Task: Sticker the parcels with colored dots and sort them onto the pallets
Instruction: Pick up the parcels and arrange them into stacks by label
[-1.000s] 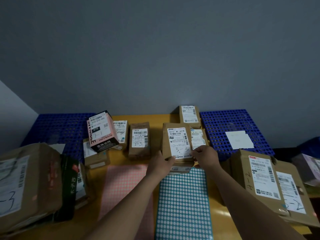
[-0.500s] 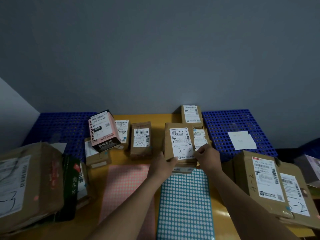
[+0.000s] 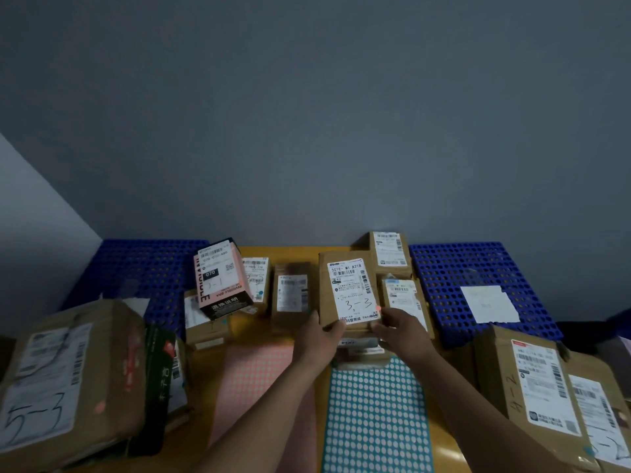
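1. While the left hand (image 3: pixel 321 336) grips the 3-3 parcel (image 3: pixel 345 288) at its near left corner, the right hand (image 3: pixel 399 331) touches the near right corner by a pink dot (image 3: pixel 377 307); grip or press, cannot tell.
2. Parcel sits mid-surface (image 3: pixel 300 254), long axis pointing away; right pallet (image 3: pixel 444 268) lies nearer the right hand.

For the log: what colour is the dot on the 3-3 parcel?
Pinkish-red dot, lower right corner of the 3-3 parcel's label. Head view.
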